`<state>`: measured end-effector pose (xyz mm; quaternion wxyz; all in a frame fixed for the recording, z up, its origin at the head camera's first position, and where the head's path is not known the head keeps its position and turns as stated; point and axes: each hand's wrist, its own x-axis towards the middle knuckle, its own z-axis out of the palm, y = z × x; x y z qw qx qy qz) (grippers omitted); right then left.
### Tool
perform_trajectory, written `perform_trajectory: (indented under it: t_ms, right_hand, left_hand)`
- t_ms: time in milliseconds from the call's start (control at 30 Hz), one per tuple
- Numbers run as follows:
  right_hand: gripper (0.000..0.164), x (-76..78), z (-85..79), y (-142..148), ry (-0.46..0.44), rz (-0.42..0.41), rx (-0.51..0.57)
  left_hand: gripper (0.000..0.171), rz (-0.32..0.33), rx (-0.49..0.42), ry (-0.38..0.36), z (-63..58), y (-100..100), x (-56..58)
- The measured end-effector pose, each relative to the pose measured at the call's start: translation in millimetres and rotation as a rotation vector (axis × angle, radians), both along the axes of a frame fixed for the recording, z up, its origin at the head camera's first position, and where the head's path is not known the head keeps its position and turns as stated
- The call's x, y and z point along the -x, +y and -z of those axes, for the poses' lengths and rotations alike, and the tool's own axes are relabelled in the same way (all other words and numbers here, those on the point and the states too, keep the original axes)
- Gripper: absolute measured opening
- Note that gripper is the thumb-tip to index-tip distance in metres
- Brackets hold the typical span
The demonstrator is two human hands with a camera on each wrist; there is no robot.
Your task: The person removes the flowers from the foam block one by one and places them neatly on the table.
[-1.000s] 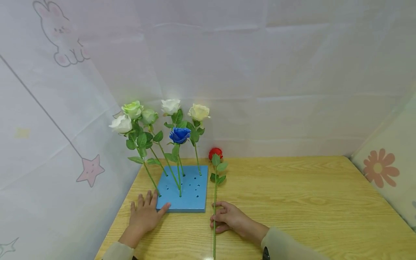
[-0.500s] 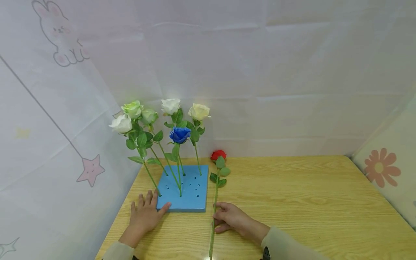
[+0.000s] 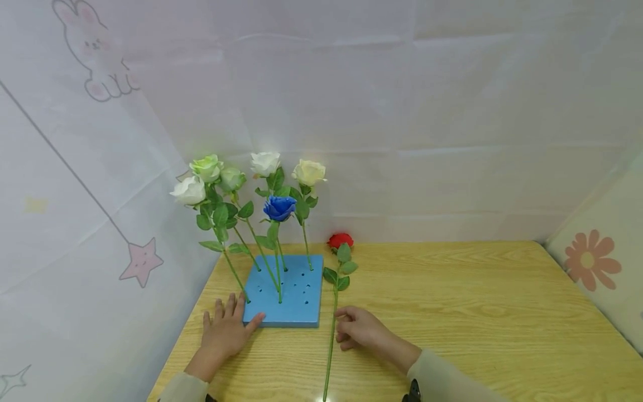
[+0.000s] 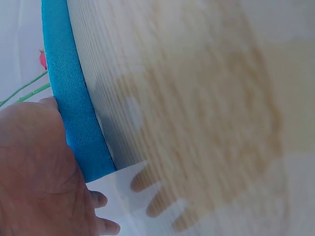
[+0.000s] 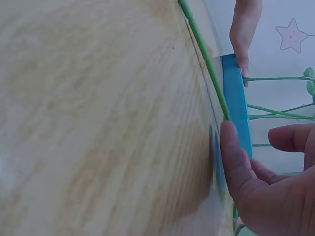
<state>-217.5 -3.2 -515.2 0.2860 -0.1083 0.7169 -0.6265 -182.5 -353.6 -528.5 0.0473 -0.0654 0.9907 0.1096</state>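
Observation:
A red rose (image 3: pixel 340 241) with a long green stem (image 3: pixel 332 335) lies on the table to the right of a blue foam block (image 3: pixel 296 312). My right hand (image 3: pixel 364 329) is just right of that stem, fingertips right at it, with thumb and fingers apart in the right wrist view. Spread out at the block's front left corner, my left hand (image 3: pixel 226 332) rests on the table with its thumb (image 3: pixel 255 321) on the block. Standing in the block's holes are a blue rose (image 3: pixel 279 208), a cream rose (image 3: pixel 308 172), white roses (image 3: pixel 265 163) and green roses (image 3: pixel 206 168).
The wooden table (image 3: pixel 452 312) extends well to the right of the rose. A pale printed cloth (image 3: pixel 351 100) hangs behind the table and along both sides. Several small holes (image 3: pixel 307 286) show in the right part of the block.
My right hand has let go of the red rose's stem and drawn slightly right. The rose's head has shifted a little right and its stem end left. My left hand stays in place.

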Motion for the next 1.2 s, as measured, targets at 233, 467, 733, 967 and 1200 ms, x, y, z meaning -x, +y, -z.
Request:
perform_trajectory:
  t_ms: [233, 467, 733, 967, 1200]
  right_hand:
    - [0.038, 8.7, -10.0, -4, 0.127, -0.026, -0.008]
    - [0.044, 15.9, -22.0, -13, 0.179, -0.059, -0.009]
    - [0.049, 24.3, -29.6, -21, 0.203, -0.078, 0.029]
    - [0.046, 28.5, -32.4, -31, 0.238, -0.091, 0.031]
    - [0.046, 37.5, -30.5, -44, 0.244, -0.078, 0.099]
  left_hand:
    - [0.108, 0.001, -0.004, -0.009, -1.0, -1, 1.4]
    - [0.106, 0.001, -0.004, -0.01, -3.6, 2, -0.2]
    - [0.107, 0.0, 0.0, -0.011, -3.4, 3, 0.2]
    - [0.104, -0.006, -0.008, -0.01, -7.0, 4, -2.5]
    - [0.101, -0.002, -0.005, 0.006, -7.1, 4, -3.1]
